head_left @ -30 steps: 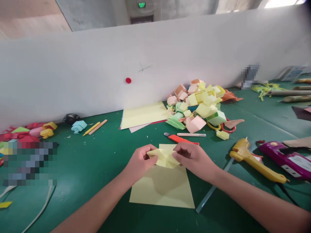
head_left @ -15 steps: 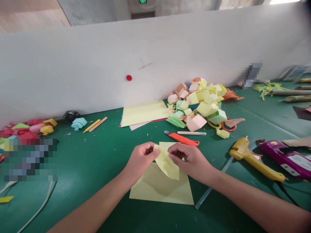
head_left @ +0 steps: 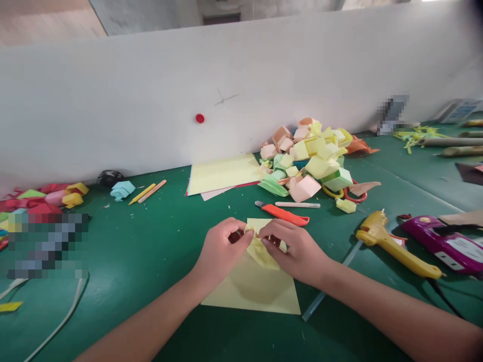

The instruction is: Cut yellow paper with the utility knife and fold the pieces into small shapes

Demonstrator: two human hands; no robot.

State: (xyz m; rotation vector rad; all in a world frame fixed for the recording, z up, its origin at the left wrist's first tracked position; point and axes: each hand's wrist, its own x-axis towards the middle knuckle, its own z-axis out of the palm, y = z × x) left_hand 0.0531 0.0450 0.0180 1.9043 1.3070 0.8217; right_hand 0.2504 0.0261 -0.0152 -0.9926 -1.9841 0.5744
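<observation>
Between my two hands is a small piece of folded yellow paper point(head_left: 263, 255), partly hidden by the fingers. My left hand point(head_left: 223, 250) pinches its upper left edge between thumb and fingers. On the other side, my right hand point(head_left: 293, 247) is closed on the paper's upper right part, fingertips close to the left thumb. Below them a flat yellow sheet point(head_left: 251, 294) lies on the green table point(head_left: 158, 261). Just beyond the hands are an orange utility knife point(head_left: 286, 214) with its blade showing and a pale pen-like stick point(head_left: 298, 205).
A heap of folded paper shapes point(head_left: 313, 156) stands by the white partition point(head_left: 132, 100), beside stacked paper sheets point(head_left: 226, 173). To the right lie a yellow glue gun point(head_left: 400, 249) with its clear glue stick point(head_left: 328, 289) and a purple power strip point(head_left: 443, 244). Yellow and tan pencils point(head_left: 142, 194) lie left.
My left hand has shifted slightly right, closer to the right hand. The yellow paper between them is more folded up, and less of it shows below the fingers.
</observation>
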